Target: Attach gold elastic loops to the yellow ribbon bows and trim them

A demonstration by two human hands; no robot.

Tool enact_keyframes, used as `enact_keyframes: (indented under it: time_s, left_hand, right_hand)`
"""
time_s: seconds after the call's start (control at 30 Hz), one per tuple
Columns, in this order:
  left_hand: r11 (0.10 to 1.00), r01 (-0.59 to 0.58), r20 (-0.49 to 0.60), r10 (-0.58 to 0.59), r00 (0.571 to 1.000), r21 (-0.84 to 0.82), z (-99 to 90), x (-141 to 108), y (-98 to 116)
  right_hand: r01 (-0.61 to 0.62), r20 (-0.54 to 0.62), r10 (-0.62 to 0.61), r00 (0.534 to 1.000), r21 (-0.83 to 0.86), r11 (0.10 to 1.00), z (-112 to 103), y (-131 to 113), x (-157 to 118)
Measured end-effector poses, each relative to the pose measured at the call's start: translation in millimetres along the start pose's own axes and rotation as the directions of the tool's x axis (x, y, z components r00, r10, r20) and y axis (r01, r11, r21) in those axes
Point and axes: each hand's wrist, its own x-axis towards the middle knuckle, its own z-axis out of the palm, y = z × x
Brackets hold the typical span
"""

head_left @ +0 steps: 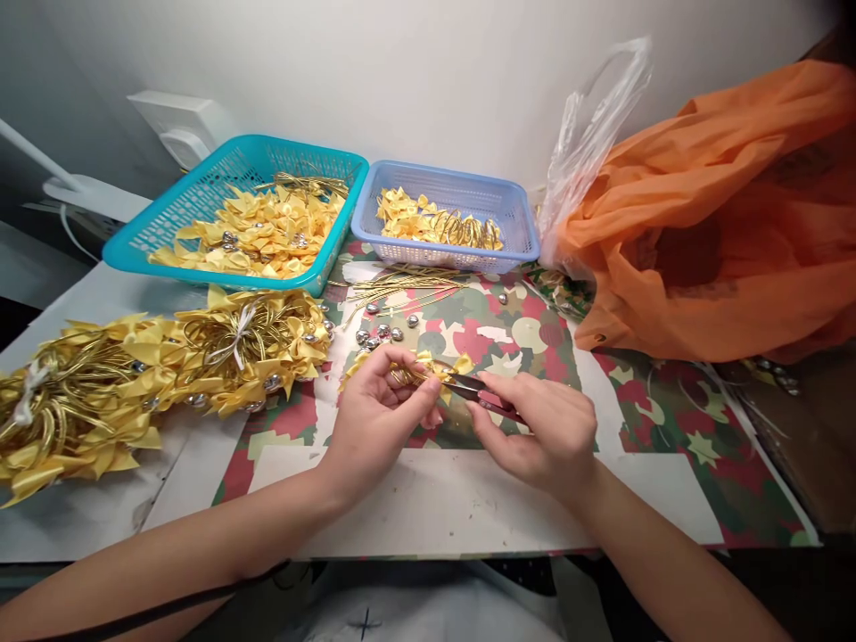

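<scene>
My left hand (pixel 381 401) pinches gold wire (pixel 423 369) that carries a yellow ribbon bow (pixel 461 364). In my right hand (pixel 541 423) is a pair of small dark pliers or snips (pixel 495 401) with reddish handles. Their tips meet the wire close to my left fingertips; whether they grip it I cannot tell. More yellow ribbon shows behind my left hand, partly covered by it. Beyond my hands lie several silver bells or beads (pixel 383 331) and a spread of loose gold wire lengths (pixel 401 287).
A teal basket (pixel 153 239) and a blue-violet basket (pixel 448 174) of yellow bows stand at the back. Tied bundles of bows (pixel 254 343) lie at left. An orange bag (pixel 702 294) bulges over the right side. White paper (pixel 455 508) covers the table's front edge.
</scene>
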Motion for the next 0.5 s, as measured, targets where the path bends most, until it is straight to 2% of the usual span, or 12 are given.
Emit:
enact_keyframes:
  time_s: [0.17, 0.5]
  left_hand:
    - [1.0, 0.003, -0.015, -0.003, 1.0, -0.011, 1.3, -1.2, 2.0]
    - [1.0, -0.025, -0.04, 0.026, 0.999, 0.011, 1.5, -1.5, 2.8]
  right_hand:
    - [0.034, -0.034, -0.037, 0.999, -0.076, 0.996, -1.1, -2.9, 1.0]
    - [0.075, -0.015, -0.077, 0.997, -0.088, 0.993, -0.9, -1.9, -0.8]
